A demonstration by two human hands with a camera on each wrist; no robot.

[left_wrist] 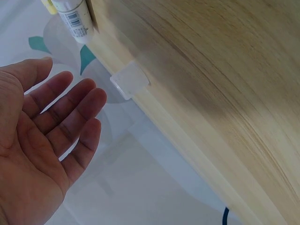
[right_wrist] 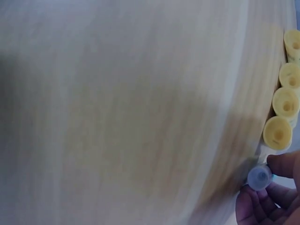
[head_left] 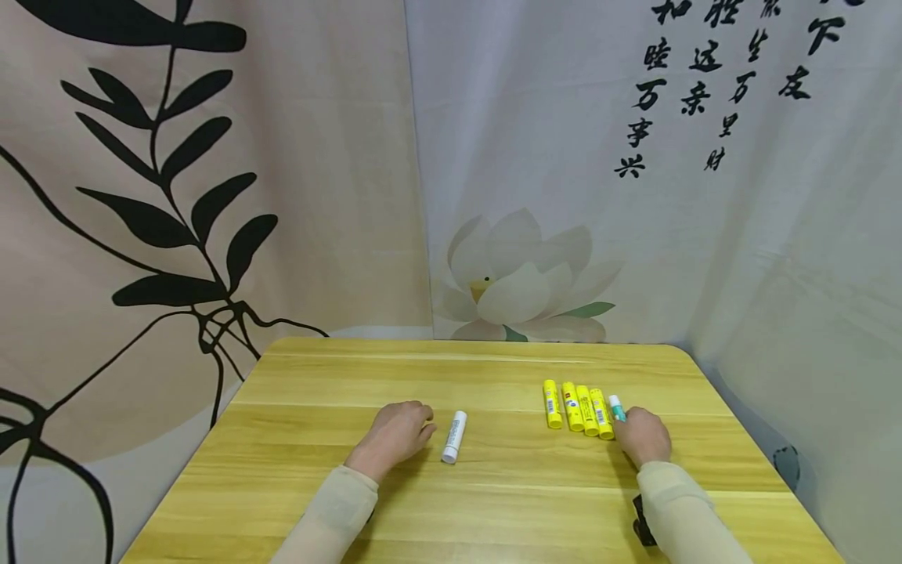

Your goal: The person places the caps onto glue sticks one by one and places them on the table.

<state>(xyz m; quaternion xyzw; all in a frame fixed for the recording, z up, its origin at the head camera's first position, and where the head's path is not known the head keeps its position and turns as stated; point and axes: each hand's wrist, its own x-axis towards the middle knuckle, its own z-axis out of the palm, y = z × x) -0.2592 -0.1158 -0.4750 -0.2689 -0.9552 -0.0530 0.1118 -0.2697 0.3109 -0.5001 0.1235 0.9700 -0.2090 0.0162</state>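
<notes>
My right hand (head_left: 644, 435) pinches a white and teal glue stick (head_left: 616, 406) between thumb and fingers, at the right end of a row of yellow glue sticks (head_left: 585, 410). From the right wrist camera, the pinched stick's round pale base (right_wrist: 259, 177) shows beside the thumb, and the yellow bases (right_wrist: 277, 133) line up past it. Just right of my left hand (head_left: 396, 435), a white glue stick (head_left: 454, 437) lies apart from it. The left wrist view shows that hand's fingers (left_wrist: 65, 119) loosely bent with nothing between them.
The wooden table (head_left: 493, 517) ends at a back edge in front of printed hanging cloth (head_left: 338, 157). In the left wrist view, a pale translucent piece (left_wrist: 130, 80) sits at the wood's edge; its kind is unclear.
</notes>
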